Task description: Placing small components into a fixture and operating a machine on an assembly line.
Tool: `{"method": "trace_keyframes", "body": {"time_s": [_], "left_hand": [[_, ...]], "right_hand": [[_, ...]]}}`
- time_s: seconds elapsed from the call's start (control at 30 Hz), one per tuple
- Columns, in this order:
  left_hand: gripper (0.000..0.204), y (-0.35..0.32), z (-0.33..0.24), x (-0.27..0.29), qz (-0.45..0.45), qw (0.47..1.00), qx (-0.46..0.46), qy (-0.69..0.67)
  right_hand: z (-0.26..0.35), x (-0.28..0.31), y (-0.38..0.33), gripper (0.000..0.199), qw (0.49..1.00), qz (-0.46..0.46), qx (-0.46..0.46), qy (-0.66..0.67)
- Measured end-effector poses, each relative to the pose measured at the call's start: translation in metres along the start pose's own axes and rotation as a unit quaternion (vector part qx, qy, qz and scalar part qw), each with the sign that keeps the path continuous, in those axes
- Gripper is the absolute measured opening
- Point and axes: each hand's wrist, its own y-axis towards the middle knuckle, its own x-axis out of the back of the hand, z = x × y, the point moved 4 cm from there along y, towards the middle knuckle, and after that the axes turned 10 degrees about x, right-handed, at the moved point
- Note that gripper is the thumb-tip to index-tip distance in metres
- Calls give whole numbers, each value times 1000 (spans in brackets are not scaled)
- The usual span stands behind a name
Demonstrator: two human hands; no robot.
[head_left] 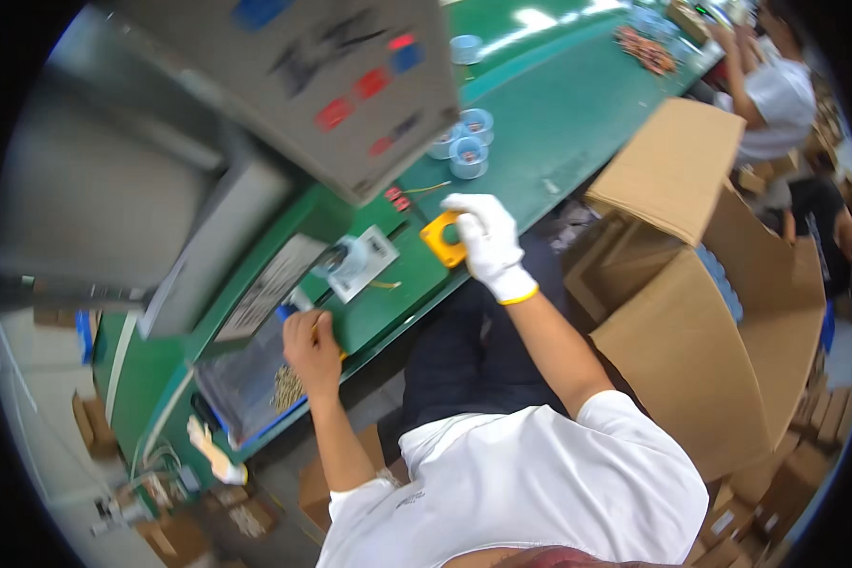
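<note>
"What's the room like from where you stand?"

"A green bench (530, 133) slants from lower left to upper right, a grey box (350, 85) looming upper left. At right gapes one big carton (691, 350), with smaller cartons (809, 473) lower right."

"Anyone else?"

"Two people: one in white (776, 99), upper right; one in dark clothes (814, 227) at the right edge."

"Count the cups."

"Three clustered (468, 159) at top centre, one higher (465, 50), one by the paper (379, 248), left of centre. More blur together upper right."

"And the hands?"

"The right hand (488, 237), gloved, pinches one yellow block (431, 234) at centre, over the bench's near edge. The bare left hand (312, 346) has curled fingers by one tray (241, 379), lower left; I can't tell whether it holds anything."

"In the tray?"

"One pile of brass bits (287, 388), too small to count. One white glove (213, 452) is just beside it."
</note>
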Motion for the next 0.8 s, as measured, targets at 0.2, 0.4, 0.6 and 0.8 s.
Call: {"method": "trace_keyframes", "body": {"time_s": [0.2,0.4,0.6,0.8], "left_hand": [[17,2,8,-1,10,997,9,-72],[11,33,-26,25,1,997,9,-73],[15,70,-46,19,48,992,10,-116],[37,111,-65,10,194,980,42,11]], "right_hand": [[-7,-3,-5,26,996,-16,-34,78],[-4,-7,-4,25,986,-29,-77,142],[-12,-7,-7,24,988,-24,-66,141],[-11,-10,-7,25,983,-27,-83,160]]}}
